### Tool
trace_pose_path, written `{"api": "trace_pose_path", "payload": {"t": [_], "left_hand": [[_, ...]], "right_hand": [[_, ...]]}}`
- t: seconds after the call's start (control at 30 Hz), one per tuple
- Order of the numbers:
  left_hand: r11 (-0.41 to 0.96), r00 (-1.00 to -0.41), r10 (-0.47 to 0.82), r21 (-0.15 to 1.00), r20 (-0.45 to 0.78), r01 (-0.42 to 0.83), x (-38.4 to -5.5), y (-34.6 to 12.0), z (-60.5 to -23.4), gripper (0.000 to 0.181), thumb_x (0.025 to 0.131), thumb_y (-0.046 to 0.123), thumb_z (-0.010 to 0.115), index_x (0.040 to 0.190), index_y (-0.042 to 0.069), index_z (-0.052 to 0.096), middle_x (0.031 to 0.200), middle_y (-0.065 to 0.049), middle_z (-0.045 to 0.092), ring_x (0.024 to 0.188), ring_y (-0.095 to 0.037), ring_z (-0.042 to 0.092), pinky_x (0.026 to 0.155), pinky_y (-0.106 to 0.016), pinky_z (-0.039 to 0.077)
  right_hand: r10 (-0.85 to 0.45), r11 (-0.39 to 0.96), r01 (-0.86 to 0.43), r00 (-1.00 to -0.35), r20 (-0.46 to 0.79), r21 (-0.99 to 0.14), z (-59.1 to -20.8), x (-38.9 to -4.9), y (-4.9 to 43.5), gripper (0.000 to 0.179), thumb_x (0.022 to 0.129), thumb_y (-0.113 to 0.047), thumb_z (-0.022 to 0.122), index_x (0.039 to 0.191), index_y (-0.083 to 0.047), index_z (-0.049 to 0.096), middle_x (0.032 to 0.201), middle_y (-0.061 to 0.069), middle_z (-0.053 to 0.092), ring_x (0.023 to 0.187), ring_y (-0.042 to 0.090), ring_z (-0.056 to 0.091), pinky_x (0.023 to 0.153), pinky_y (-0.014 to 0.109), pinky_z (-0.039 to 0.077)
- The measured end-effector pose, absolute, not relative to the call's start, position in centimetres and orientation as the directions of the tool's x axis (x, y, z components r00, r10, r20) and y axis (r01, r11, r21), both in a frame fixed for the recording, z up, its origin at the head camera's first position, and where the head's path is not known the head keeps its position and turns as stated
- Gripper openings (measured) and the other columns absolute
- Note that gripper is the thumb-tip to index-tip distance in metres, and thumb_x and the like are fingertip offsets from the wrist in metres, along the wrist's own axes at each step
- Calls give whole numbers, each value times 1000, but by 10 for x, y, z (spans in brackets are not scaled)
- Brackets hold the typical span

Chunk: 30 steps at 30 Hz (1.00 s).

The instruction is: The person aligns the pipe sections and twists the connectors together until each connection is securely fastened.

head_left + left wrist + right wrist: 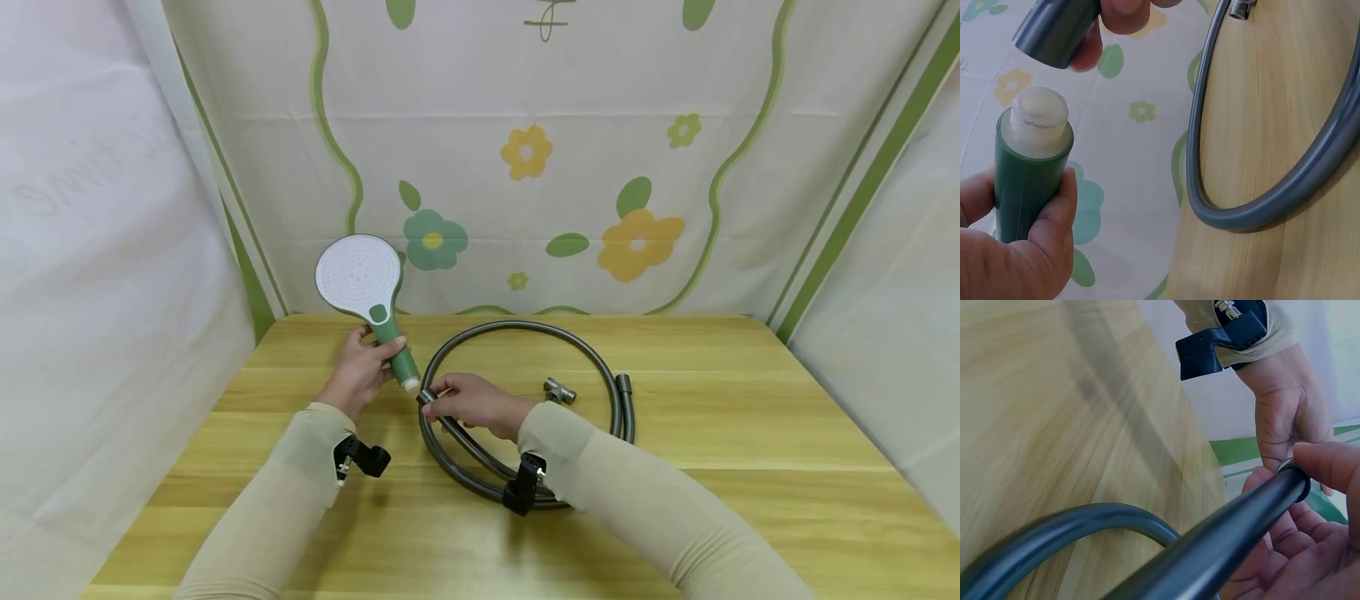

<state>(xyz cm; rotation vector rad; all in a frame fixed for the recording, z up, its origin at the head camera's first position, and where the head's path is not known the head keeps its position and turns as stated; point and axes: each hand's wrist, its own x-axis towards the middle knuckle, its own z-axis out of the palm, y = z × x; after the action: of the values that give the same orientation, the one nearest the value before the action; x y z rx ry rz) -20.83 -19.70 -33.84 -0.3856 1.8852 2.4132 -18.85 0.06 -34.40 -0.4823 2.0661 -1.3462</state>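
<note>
In the head view, the person's left hand (357, 373) holds the shower head (358, 273) by its green handle, just left of the hose (517, 325), fingers clamped round it and the white face turned up. The right hand (483, 402) pinches one end of the hose, thumb and fingers together on its collar (426, 397). The handle's white stub (410, 384) points at that end, near it. The hose lies coiled on the surface (712, 417), the small fitting (559, 391) inside its loop and a patterned cloth (465, 75) behind it.

In the left wrist view, the stub and the hose's collar stand apart, with a gap between them. The left fingers wrap the handle below the stub; the right fingers grip the collar.

In the right wrist view, the hose runs up to the right fingers, closed about its end. The left hand is beyond the hose, partly hidden; its grip cannot be told there.
</note>
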Motion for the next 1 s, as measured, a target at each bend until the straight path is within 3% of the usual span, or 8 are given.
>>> {"api": "trace_pose_path", "payload": {"t": [0.23, 0.63, 1.0], "left_hand": [[-267, -970, -111, 947, -215, -180, -205, -191, -335, 78, 96, 2, 55, 154, 10, 3, 150, -24, 31, 129, -37, 44, 105, -47, 42], [-271, -971, -137, 950, -198, -155, -202, -183, -335, 75, 96, 2, 56, 151, 12, 7, 149, -22, 32, 121, -32, 48, 102, -46, 43], [-274, -969, -149, 949, -199, -153, -201, -178, -336, 78, 96, 4, 58, 152, 12, 3, 148, -21, 33, 120, -29, 49, 100, -43, 45]], "right_hand": [[-589, 409, 25, -756, -285, -912, -346, -189, 1, 30, 92, -26, 65, 117, -11, 61, 99, 1, 67, 90, 18, 58, 83, 41, 46], [-566, 377, 63, -774, -283, -924, -349, -187, 6, 34, 92, -24, 65, 121, -10, 60, 101, 2, 67, 85, 20, 61, 70, 31, 42], [-549, 364, 80, -786, -283, -928, -350, -187, 6, 34, 91, -24, 66, 122, -11, 60, 101, 4, 67, 81, 20, 62, 69, 32, 42]]}}
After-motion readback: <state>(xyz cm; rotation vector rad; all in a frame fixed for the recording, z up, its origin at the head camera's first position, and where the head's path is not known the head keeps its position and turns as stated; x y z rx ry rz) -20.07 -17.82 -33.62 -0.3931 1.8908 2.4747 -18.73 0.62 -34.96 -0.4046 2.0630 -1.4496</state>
